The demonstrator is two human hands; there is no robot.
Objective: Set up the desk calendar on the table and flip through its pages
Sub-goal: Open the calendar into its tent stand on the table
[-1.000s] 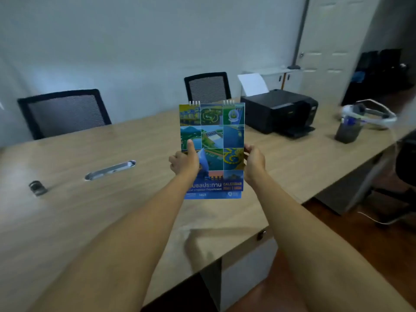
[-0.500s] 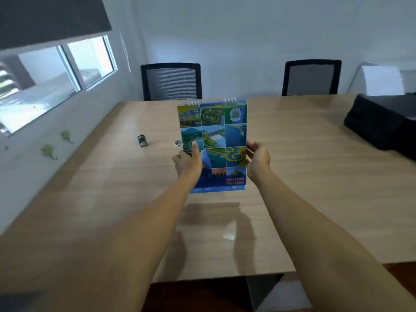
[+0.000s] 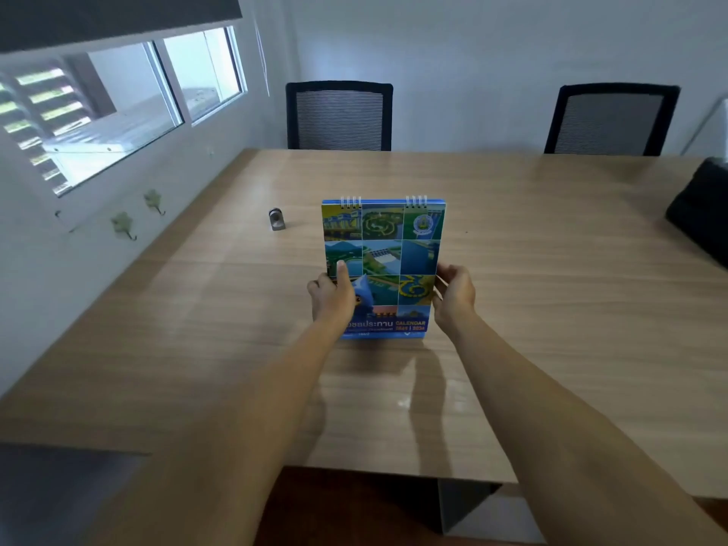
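Observation:
A spiral-bound desk calendar [image 3: 388,246] with a blue cover of small green and blue photos stands upright over the wooden table [image 3: 551,309], its wire rings at the top. My left hand [image 3: 333,295] grips its left edge, thumb pressed on the cover. My right hand [image 3: 453,295] holds its right edge with the fingers behind. The calendar's bottom edge is low, close to the tabletop; I cannot tell whether it touches. Its back stand is hidden.
A small grey metal object [image 3: 277,219] sits on the table left of the calendar. A black printer [image 3: 703,214] is at the right edge. Two black mesh chairs [image 3: 339,116] [image 3: 610,120] stand behind the table. A window and wall hooks line the left wall.
My view has swung left, from the printer side toward the window. Both hands have kept hold of the calendar and brought it lower, toward the tabletop.

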